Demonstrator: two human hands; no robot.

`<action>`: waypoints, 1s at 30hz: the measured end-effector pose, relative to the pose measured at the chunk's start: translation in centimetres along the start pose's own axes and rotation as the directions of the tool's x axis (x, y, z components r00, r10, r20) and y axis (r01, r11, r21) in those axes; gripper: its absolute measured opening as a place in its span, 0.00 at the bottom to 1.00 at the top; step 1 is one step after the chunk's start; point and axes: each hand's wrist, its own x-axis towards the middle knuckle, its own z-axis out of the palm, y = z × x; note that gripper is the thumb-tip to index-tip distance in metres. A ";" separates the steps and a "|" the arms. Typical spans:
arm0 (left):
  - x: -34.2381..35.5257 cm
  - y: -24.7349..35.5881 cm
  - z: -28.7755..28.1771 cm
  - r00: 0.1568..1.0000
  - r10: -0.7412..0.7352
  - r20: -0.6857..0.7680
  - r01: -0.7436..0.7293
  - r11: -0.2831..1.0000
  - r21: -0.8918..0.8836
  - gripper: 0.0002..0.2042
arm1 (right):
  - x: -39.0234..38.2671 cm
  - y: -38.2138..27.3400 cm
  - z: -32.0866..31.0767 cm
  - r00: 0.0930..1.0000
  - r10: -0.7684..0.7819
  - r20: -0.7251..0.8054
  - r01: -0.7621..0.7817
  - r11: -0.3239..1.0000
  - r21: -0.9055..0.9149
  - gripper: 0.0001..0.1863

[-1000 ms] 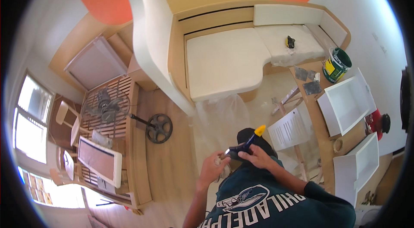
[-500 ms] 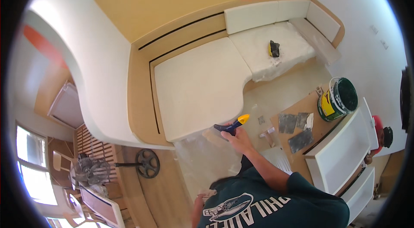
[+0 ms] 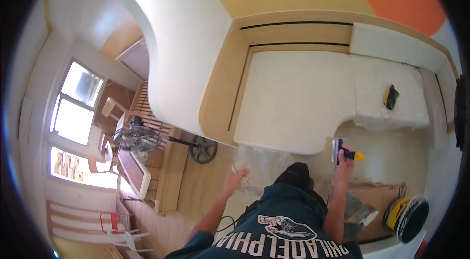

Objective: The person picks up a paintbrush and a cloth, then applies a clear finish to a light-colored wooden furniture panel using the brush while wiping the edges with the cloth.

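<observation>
The right hand (image 3: pixel 344 166) is closed around the handle of a wide metal-bladed scraper with a dark blue and yellow handle (image 3: pixel 349 154), which appears near the rounded front edge of the large white seat cushion (image 3: pixel 293 97); whether the blade touches it, I cannot tell. The left hand (image 3: pixel 236 179) is well apart from it, with fingers bent near something pale and crumpled, but the blur does not let me tell if it holds this. To handle the scraper well, I would advise a firm grip close to the blade, the wrist steady, and the sharp edge turned away from the soft cushion and from the thin clear plastic sheet (image 3: pixel 268 161), which could catch or tear. Counting, I see one scraper, two white seat cushions, one black-and-yellow tool (image 3: pixel 391 97) on the smaller cushion, one dark green bucket with yellow label (image 3: pixel 399 214), and one dark pedestal fan (image 3: pixel 137 137).
</observation>
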 end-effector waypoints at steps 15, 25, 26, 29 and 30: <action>41.6 18.9 -11.5 0.436 0.883 -0.174 -0.336 0.338 0.879 0.25 | 15.3 8.6 3.0 0.989 0.134 0.065 -0.033 0.621 -0.783 0.16; 67.2 16.0 -12.7 0.675 0.696 0.245 -0.192 -0.154 0.969 0.29 | 40.7 23.3 2.8 0.966 -0.239 0.095 0.250 0.782 -0.571 0.13; 67.7 16.0 -11.8 0.680 0.697 0.226 -0.139 -0.180 0.974 0.30 | 45.6 23.6 1.9 0.924 -0.358 0.133 0.350 0.657 -0.668 0.10; 69.5 16.7 -11.0 0.613 0.759 0.220 -0.112 -0.192 0.975 0.29 | 56.5 26.2 1.8 0.836 -0.522 -0.168 0.290 0.682 -0.671 0.07; 71.3 16.3 -9.1 0.612 0.763 0.207 -0.158 -0.139 0.978 0.28 | 58.9 27.1 0.2 0.822 -0.481 -0.305 0.199 0.744 -0.637 0.07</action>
